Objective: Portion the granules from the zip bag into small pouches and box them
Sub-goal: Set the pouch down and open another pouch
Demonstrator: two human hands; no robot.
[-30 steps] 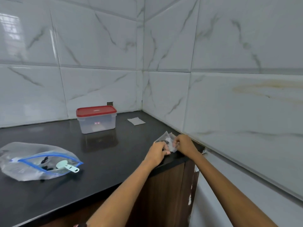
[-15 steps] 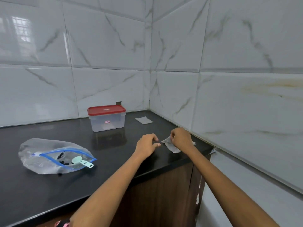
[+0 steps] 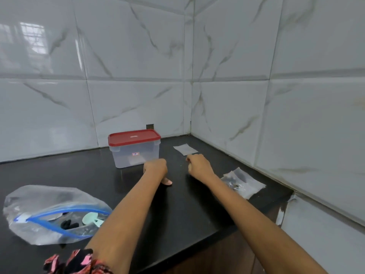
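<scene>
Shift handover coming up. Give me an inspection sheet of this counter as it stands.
Surface: black counter, glossy, no spills seen.
Job's things: zip bag lies open at the near left, a pale green scoop and a few dark granules inside; box stands at the back with its red lid on; filled pouch lies flat by the right wall; empty pouch lies flat near the corner.
Clutter: nothing seen.
Grippers: left hand and right hand loosely curled, both empty, over the counter in front of the box.
Cables: nothing seen.
Surroundings: white marbled wall tiles; wooden cabinet front below the counter.
</scene>
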